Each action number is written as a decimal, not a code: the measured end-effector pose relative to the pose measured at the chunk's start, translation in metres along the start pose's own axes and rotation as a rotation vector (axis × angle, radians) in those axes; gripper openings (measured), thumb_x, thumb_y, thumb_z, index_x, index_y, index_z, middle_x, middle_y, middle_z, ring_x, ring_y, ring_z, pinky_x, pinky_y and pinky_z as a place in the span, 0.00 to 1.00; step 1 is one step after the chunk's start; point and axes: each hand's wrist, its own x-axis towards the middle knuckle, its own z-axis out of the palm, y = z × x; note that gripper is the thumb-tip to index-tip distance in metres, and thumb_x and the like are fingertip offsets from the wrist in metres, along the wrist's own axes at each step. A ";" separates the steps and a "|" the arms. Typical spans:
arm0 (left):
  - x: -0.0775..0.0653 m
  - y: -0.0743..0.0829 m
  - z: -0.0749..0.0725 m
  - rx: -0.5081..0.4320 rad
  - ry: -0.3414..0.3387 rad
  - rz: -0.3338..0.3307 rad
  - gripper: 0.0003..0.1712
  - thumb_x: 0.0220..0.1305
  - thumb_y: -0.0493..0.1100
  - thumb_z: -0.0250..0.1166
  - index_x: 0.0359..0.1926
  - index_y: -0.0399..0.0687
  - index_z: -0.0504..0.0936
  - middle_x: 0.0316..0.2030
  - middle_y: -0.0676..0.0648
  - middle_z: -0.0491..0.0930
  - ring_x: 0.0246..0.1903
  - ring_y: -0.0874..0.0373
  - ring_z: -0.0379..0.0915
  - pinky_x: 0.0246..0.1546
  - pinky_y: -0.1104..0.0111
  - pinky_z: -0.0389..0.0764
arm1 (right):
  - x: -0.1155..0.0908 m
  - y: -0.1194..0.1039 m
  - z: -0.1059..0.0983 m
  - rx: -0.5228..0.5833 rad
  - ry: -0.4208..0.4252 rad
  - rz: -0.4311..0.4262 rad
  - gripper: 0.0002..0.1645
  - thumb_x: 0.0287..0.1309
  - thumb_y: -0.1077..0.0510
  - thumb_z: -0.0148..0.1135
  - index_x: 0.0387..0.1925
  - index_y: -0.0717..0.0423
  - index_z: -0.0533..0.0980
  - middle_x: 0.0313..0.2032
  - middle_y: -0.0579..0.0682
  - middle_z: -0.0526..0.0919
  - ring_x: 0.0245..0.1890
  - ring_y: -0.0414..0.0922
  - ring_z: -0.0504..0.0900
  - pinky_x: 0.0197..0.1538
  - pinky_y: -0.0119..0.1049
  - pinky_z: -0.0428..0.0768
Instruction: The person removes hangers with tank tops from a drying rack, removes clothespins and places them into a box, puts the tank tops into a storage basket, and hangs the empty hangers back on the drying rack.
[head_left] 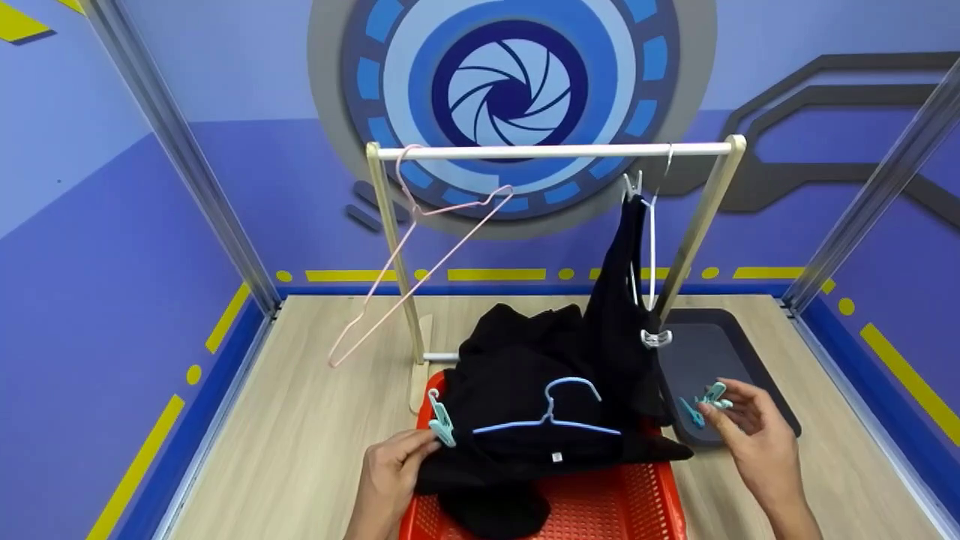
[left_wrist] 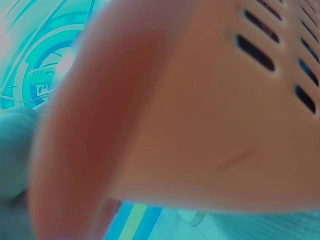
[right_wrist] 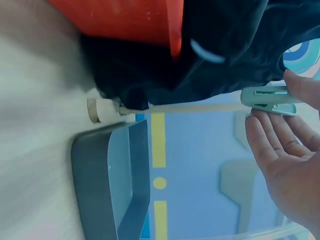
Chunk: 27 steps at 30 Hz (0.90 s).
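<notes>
Near the basket's left rim my left hand (head_left: 394,465) pinches a mint-green clothes peg (head_left: 442,424) with a small hook at its top. Over the tray on the right, the thumb and fingertips of my right hand (head_left: 757,435) grip another mint-green peg (head_left: 714,393); a darker teal piece (head_left: 693,412) shows just beside it. Between the hands a black garment (head_left: 517,375) lies heaped across the basket. A light-blue hanger (head_left: 551,421) sits in its collar area, hook upward. The left wrist view is mostly blocked by a blurred orange-brown surface with slots.
A red perforated basket (head_left: 667,495) stands under the garment. Behind it is a rack with a white rail (head_left: 555,151), bearing a pink hanger (head_left: 420,277) and a white hanger (head_left: 652,255) with black cloth clipped on. A dark grey tray (head_left: 720,337) lies at right.
</notes>
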 end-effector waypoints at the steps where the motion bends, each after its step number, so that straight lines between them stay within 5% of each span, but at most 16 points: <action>1: 0.000 0.000 0.000 -0.004 -0.001 -0.003 0.13 0.55 0.22 0.75 0.40 0.36 0.92 0.36 0.45 0.91 0.37 0.55 0.89 0.45 0.80 0.82 | 0.003 0.002 0.000 -0.015 0.005 0.008 0.28 0.64 0.69 0.74 0.63 0.65 0.76 0.48 0.54 0.84 0.44 0.28 0.81 0.49 0.16 0.78; 5: 0.000 0.000 -0.001 0.002 -0.008 -0.018 0.12 0.56 0.22 0.75 0.40 0.37 0.92 0.36 0.45 0.91 0.37 0.55 0.89 0.45 0.81 0.82 | 0.012 0.009 -0.002 -0.044 0.006 0.031 0.27 0.65 0.66 0.75 0.63 0.65 0.77 0.48 0.50 0.85 0.43 0.26 0.80 0.48 0.15 0.77; 15: -0.001 -0.003 0.001 0.008 -0.002 -0.017 0.12 0.56 0.23 0.76 0.40 0.38 0.93 0.36 0.47 0.91 0.36 0.55 0.89 0.44 0.80 0.82 | 0.033 0.022 0.002 -0.183 -0.016 0.144 0.28 0.67 0.60 0.75 0.63 0.64 0.76 0.54 0.63 0.84 0.41 0.19 0.73 0.44 0.11 0.72; 22: -0.004 -0.004 0.001 -0.006 -0.003 -0.025 0.12 0.56 0.23 0.75 0.40 0.37 0.93 0.37 0.45 0.91 0.37 0.55 0.89 0.45 0.80 0.82 | 0.048 0.034 0.010 -0.261 -0.044 0.176 0.29 0.66 0.55 0.77 0.62 0.65 0.77 0.51 0.64 0.85 0.43 0.39 0.81 0.38 0.14 0.71; 27: -0.004 -0.002 0.000 0.001 -0.009 -0.036 0.12 0.57 0.23 0.75 0.42 0.37 0.93 0.38 0.46 0.91 0.38 0.55 0.89 0.45 0.79 0.82 | 0.061 0.042 0.017 -0.275 -0.046 0.119 0.27 0.65 0.58 0.77 0.59 0.67 0.78 0.48 0.65 0.86 0.45 0.53 0.84 0.37 0.16 0.70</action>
